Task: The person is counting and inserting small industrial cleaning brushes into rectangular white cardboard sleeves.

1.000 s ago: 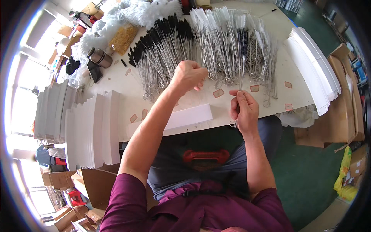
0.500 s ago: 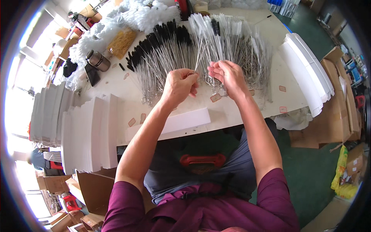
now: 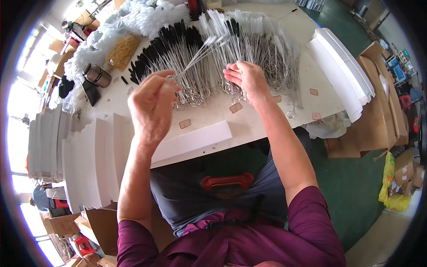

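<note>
My left hand is closed around the wire ends of a few thin brushes with white bristle heads, held slanting up and to the right. They pass above a row of black-bristled wire brushes lying on the table. My right hand hovers at the looped ends of a pile of white-bristled wire brushes, its fingers loosely curled and apart. Nothing shows clearly between them. A couple of black heads lie among the white ones.
A long white box lies along the table's near edge. Stacks of white folded card stand at left, with more white card at right. A flask, a phone and a bag of yellow bands sit at back left.
My left hand has moved left and toward me, drawing the white-headed brushes away from the pile. My right hand stays by the white brushes. The whole view has shifted slightly.
</note>
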Tool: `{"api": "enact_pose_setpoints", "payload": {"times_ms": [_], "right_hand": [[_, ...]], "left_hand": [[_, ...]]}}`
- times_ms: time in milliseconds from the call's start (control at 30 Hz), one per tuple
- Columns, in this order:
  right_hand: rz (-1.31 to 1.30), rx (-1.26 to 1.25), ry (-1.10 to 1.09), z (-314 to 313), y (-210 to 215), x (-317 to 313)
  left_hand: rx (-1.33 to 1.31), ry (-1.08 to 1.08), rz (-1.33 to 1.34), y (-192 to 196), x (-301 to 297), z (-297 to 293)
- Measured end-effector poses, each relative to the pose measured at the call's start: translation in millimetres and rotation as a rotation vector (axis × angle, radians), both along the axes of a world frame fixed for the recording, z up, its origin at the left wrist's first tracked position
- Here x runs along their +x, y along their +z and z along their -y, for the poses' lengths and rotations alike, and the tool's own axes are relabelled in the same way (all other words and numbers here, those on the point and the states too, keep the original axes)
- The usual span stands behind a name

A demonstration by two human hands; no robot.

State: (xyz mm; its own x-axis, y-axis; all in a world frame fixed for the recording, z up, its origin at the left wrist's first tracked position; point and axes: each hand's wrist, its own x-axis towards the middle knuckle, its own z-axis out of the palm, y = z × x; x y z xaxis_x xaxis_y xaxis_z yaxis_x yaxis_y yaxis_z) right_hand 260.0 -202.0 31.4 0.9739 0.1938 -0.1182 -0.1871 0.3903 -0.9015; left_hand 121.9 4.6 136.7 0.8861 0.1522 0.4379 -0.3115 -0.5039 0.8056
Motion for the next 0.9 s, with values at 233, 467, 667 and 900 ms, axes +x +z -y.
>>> {"api": "enact_pose_setpoints", "payload": {"times_ms": [233, 467, 667, 900], "right_hand": [[-0.014, -0.007, -0.013, -3.2, -4.8, 0.5], [0.207, -0.127, -0.004, 2.1, -4.4, -15.0], [0.420, -0.291, 0.112, 30.2, 16.9, -36.0], [0.478, -0.409, 0.283, 39.6, 54.9, -85.6]], "left_hand": [[-0.463, -0.104, 0.083, 60.6, -19.5, -15.2], [-0.583, -0.382, 0.021, 93.0, -44.5, -44.5], [-0.781, -0.523, -0.062, 99.3, -62.3, -78.7], [-0.974, -0.610, -0.292, 82.7, -64.6, -58.4]]}}
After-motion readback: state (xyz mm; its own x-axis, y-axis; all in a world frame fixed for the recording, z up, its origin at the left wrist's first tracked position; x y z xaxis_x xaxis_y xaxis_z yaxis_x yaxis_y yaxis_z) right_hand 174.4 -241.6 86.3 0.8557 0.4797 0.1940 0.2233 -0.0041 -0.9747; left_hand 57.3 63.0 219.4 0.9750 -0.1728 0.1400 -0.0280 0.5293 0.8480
